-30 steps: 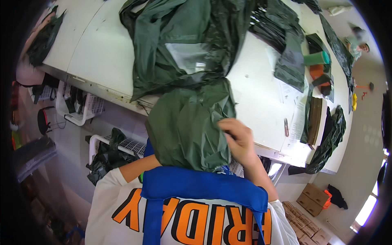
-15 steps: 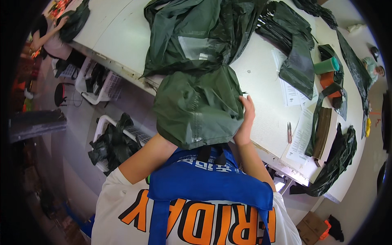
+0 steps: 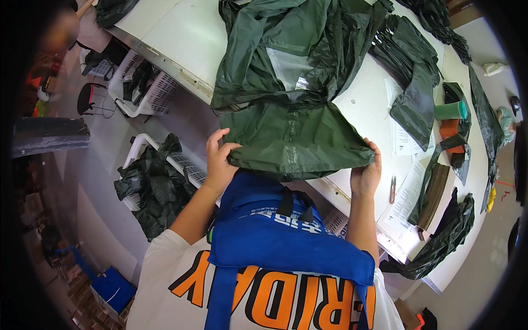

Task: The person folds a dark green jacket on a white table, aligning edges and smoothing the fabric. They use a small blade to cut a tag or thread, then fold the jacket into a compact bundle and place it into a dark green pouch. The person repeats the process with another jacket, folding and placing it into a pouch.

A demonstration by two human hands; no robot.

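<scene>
A dark green raincoat (image 3: 247, 77) lies on the white table, with a pale mesh patch and a small white label showing on it. Its hood (image 3: 291, 137) hangs over the table's near edge toward me, spread wide, with a seam down the middle. My left hand (image 3: 221, 165) is closed on the hood's left corner, thumb and fingers pinching the cloth. At the opposite corner, my right hand (image 3: 367, 173) grips the edge, some of its fingers hidden by the fabric.
On the table (image 3: 170, 33), to the right, lie a stack of dark green pieces (image 3: 410, 82), printed papers (image 3: 404, 192), small thread snips (image 3: 392, 190) and a green roll (image 3: 451, 111). White baskets (image 3: 157, 93) stand on the floor at left, one heaped with dark cloth (image 3: 154, 187). Another person works at far left.
The hood has gone from a rounded, bunched shape to stretched flat and wide. My left hand came out from beneath it to its left corner; my right hand moved outward.
</scene>
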